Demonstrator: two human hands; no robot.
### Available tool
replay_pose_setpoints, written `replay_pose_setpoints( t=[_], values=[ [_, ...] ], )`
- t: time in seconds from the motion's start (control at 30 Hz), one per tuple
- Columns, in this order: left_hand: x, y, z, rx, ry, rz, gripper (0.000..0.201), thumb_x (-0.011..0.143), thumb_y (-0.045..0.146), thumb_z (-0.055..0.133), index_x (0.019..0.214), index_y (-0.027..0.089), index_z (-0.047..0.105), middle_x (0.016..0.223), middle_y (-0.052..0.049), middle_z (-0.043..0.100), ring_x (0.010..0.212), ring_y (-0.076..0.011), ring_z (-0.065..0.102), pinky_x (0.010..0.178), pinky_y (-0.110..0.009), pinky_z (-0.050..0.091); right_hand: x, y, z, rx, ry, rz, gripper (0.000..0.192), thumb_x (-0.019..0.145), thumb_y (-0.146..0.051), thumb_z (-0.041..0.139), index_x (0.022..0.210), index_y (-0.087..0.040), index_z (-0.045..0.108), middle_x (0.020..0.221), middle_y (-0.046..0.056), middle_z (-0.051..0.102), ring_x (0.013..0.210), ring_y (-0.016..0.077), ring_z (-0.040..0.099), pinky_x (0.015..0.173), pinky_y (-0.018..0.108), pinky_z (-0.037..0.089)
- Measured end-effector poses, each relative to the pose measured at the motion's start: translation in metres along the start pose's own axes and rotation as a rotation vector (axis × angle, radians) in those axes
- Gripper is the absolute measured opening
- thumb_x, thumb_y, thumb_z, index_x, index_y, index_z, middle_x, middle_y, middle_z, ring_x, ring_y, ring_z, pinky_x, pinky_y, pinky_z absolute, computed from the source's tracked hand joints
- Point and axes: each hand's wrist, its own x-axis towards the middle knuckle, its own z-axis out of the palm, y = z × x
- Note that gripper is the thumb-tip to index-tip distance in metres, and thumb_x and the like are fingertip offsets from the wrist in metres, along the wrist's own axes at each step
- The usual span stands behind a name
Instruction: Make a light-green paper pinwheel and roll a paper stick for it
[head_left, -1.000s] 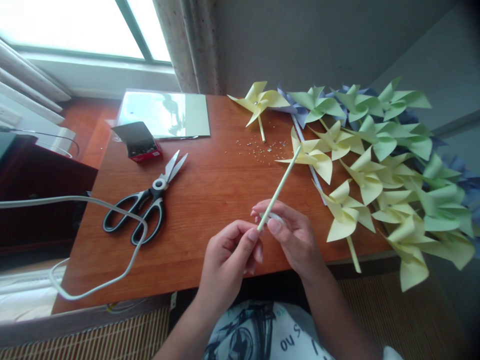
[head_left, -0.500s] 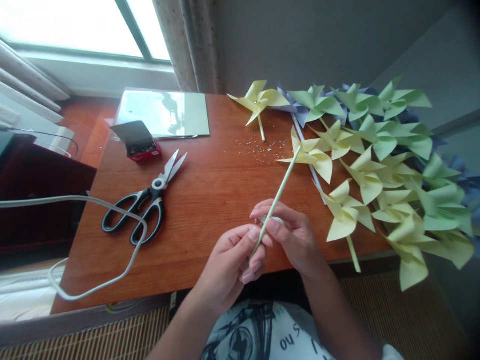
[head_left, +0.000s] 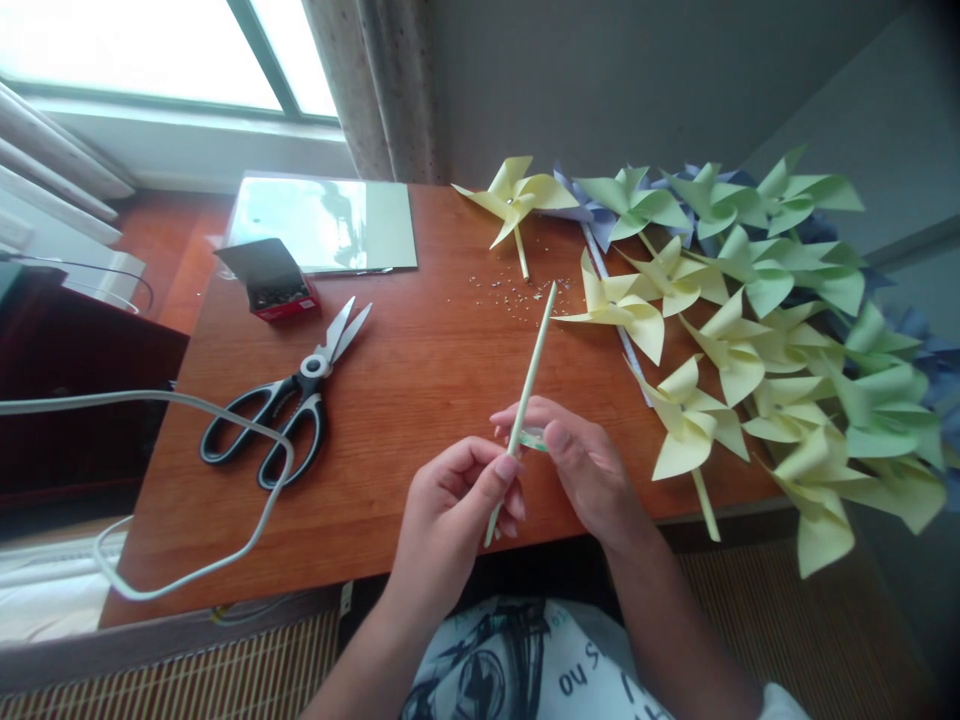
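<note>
A thin rolled paper stick (head_left: 533,375), pale yellow-green, points up and away over the table's near edge. Fingers and thumb of my left hand (head_left: 459,505) pinch it near its lower end. My right hand (head_left: 581,465) is curled around a small roll of clear tape (head_left: 534,439) with a green edge, partly hidden by the fingers. That hand's fingertips pass behind the stick; whether they touch it I cannot tell. Beyond the stick's tip lie small scattered paper bits (head_left: 517,297) and a yellow pinwheel (head_left: 512,203) on a short stick.
Open scissors (head_left: 304,385) lie at the left, crossed by a white cable (head_left: 259,520). Behind them are an open red box (head_left: 281,300) of small metal pieces and a clear sleeve with paper (head_left: 330,225). Several green pinwheels (head_left: 757,270) and yellow ones crowd the right side.
The stick has swung more upright, its tip moving left. My right thumb has lifted off the stick, and the tape roll shows more.
</note>
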Motion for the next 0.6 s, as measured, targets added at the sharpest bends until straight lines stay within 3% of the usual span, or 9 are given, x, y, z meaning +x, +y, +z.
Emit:
replay_pose_setpoints(
  t=[0.6],
  values=[
    [-0.0002,0.0019,0.0066,-0.204,-0.034,-0.096,0.027,0.091,0.037,0.072,0.080,0.013,0.068,0.056,0.002,0.059,0.045,-0.0041,0.049,0.045,-0.014,0.038,0.0045,-0.0036,0.0033,-0.064,0.033,-0.041,0.034,0.102,-0.049,0.054,0.110,-0.026,0.077,0.100,0.004,0.070,0.095,0.0203,0.064,0.086,0.031,0.046]
  ],
)
